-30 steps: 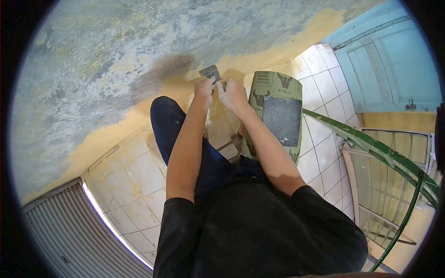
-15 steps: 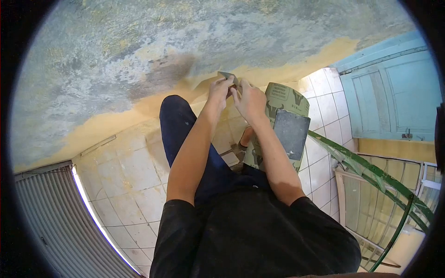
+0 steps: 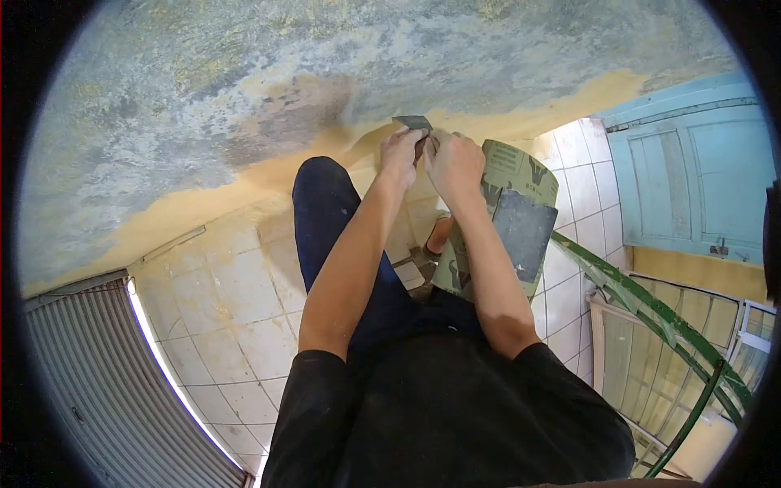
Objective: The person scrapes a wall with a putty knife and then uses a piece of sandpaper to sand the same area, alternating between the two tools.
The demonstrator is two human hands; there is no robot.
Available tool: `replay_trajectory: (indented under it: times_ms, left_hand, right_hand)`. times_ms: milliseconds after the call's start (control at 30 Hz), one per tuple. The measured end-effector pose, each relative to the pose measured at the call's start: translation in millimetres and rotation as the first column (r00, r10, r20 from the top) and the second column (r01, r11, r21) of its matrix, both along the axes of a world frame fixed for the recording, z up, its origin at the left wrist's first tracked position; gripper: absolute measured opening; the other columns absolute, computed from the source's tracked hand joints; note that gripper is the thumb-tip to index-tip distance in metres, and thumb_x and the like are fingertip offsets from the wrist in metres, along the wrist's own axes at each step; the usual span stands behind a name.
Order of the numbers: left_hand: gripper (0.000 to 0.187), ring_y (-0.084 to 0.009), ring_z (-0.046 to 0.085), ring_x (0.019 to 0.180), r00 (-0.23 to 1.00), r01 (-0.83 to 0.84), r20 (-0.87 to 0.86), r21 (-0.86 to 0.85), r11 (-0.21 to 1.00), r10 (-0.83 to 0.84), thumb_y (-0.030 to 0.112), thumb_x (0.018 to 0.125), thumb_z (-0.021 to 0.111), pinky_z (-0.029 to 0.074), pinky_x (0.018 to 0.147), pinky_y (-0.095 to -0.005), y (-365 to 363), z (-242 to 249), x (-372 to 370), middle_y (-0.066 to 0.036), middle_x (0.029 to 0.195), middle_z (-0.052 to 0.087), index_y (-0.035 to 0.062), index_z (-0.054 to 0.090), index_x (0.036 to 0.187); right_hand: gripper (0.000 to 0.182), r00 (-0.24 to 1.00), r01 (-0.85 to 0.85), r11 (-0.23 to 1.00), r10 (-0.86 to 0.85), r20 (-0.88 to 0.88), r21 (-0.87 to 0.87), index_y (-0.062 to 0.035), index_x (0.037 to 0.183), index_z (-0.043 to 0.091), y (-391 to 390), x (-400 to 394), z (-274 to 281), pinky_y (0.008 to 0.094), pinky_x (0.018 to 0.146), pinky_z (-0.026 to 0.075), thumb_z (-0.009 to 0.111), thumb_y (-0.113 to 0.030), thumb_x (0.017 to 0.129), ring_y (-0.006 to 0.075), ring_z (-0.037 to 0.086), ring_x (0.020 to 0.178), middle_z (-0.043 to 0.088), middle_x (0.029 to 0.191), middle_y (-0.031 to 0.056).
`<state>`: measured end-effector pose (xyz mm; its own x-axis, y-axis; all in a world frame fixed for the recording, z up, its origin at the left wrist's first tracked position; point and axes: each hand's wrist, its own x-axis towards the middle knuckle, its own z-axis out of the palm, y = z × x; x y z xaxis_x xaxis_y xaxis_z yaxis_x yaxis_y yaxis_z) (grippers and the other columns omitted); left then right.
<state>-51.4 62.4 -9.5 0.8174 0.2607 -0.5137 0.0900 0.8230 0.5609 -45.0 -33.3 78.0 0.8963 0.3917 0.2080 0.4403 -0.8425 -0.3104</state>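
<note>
My left hand (image 3: pixel 403 154) and my right hand (image 3: pixel 455 161) meet in front of me, both pinching a small dark piece of sandpaper (image 3: pixel 413 124) whose corner sticks up above the fingers. A large green sheet of sandpaper (image 3: pixel 508 218) printed with bull heads lies curled over my right leg, under my right forearm, with a dark grey patch on it. The worn, peeling wall (image 3: pixel 325 73) of grey-blue and yellow paint stands close behind my hands.
Pale floor tiles (image 3: pixel 228 301) spread to the left. A corrugated metal shutter (image 3: pixel 98 382) is at lower left. A light blue door (image 3: pixel 700 179) is at the right, with a green metal railing (image 3: pixel 659 301) below it.
The view has shifted, so my hands and the small piece sit further right in the frame. The grip on the small piece looks the same.
</note>
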Motion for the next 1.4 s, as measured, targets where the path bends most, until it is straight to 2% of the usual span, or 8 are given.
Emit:
replay_trajectory:
  times_ms: [233,433,533,700,867,1033,1133,1400]
  left_hand:
    - [0.005,-0.0169,0.065,0.077,0.999,0.017,-0.032,0.071,0.997,-0.015,0.001,0.088,0.062,0.053,0.068,-0.0290,-0.5,-3.2,3.5,-0.008,0.088,0.068,0.0020,0.066,0.091]
    - [0.007,-0.0168,0.064,0.075,0.999,0.028,-0.025,0.106,0.994,-0.026,0.002,0.088,0.061,0.052,0.067,-0.0302,-1.2,-33.4,11.9,-0.007,0.088,0.067,0.0020,0.067,0.092]
    - [0.009,-0.0167,0.064,0.076,1.000,0.027,0.006,0.077,0.997,-0.028,0.001,0.088,0.060,0.053,0.067,-0.0305,-0.5,-10.4,7.1,-0.008,0.090,0.068,-0.0002,0.067,0.093]
    - [0.002,-0.0169,0.063,0.071,0.998,-0.063,0.025,0.129,0.990,0.060,-0.002,0.085,0.063,0.052,0.065,-0.0297,-11.0,-18.6,9.0,-0.007,0.081,0.065,-0.0006,0.064,0.085]
    - [0.003,-0.0170,0.064,0.072,0.996,0.058,-0.070,0.174,0.983,-0.047,-0.003,0.083,0.063,0.052,0.065,-0.0296,-16.1,-35.0,-0.8,-0.008,0.083,0.066,-0.0010,0.064,0.085]
    - [0.010,-0.0147,0.059,0.066,1.000,-0.021,0.000,0.158,0.987,0.021,-0.003,0.083,0.062,0.048,0.061,-0.0295,-16.6,-12.1,4.9,-0.004,0.075,0.060,0.0033,0.059,0.075]
    - [0.015,-0.0136,0.057,0.064,1.000,0.020,0.015,0.225,0.974,-0.024,-0.004,0.082,0.063,0.047,0.059,-0.0296,-13.3,-33.8,11.7,-0.002,0.073,0.058,0.0049,0.056,0.072]
    - [0.008,-0.0158,0.064,0.072,0.999,0.011,0.044,0.251,0.968,-0.022,-0.003,0.084,0.062,0.051,0.063,-0.0284,-18.7,-51.3,3.3,-0.006,0.082,0.067,0.0041,0.065,0.080]
  right_hand:
    - [0.018,0.999,0.030,0.995,-0.031,0.011,0.093,-0.0050,0.089,0.072,-7.9,-14.7,-5.5,0.0489,0.067,0.053,0.064,-0.021,0.085,0.0415,0.067,0.073,0.067,0.076,0.0222]
    - [0.019,0.999,0.012,1.000,-0.011,-0.052,0.025,-0.0034,0.087,0.070,-5.3,-2.8,-22.0,0.0483,0.068,0.053,0.063,-0.021,0.086,0.0419,0.066,0.075,0.067,0.078,0.0231]
    - [0.018,0.998,0.059,0.994,-0.059,-0.009,0.088,-0.0038,0.084,0.069,-8.0,-12.9,-17.9,0.0489,0.068,0.053,0.063,-0.021,0.086,0.0421,0.066,0.076,0.068,0.079,0.0230]
    - [0.018,0.996,0.067,0.995,-0.062,-0.061,0.075,-0.0053,0.087,0.069,-12.6,-9.1,-20.6,0.0500,0.069,0.053,0.063,-0.022,0.087,0.0422,0.066,0.077,0.068,0.081,0.0222]
    - [0.018,0.994,0.103,0.994,-0.101,-0.047,0.044,-0.0052,0.090,0.069,-17.8,-13.3,-41.4,0.0503,0.068,0.053,0.063,-0.021,0.087,0.0426,0.066,0.075,0.068,0.083,0.0221]
    - [0.017,0.996,0.070,0.994,-0.065,-0.059,0.080,-0.0042,0.090,0.067,-16.8,-15.1,-20.8,0.0507,0.066,0.052,0.064,-0.021,0.087,0.0424,0.066,0.074,0.068,0.084,0.0225]
    - [0.019,0.993,0.058,0.995,-0.051,-0.103,0.075,-0.0034,0.091,0.065,-18.0,-3.6,-38.8,0.0520,0.067,0.051,0.060,-0.022,0.089,0.0429,0.065,0.074,0.065,0.079,0.0246]
    - [0.017,0.990,0.087,0.994,-0.078,-0.120,0.064,-0.0043,0.091,0.066,-21.4,-6.1,-38.6,0.0508,0.068,0.052,0.063,-0.021,0.088,0.0421,0.066,0.076,0.067,0.084,0.0224]
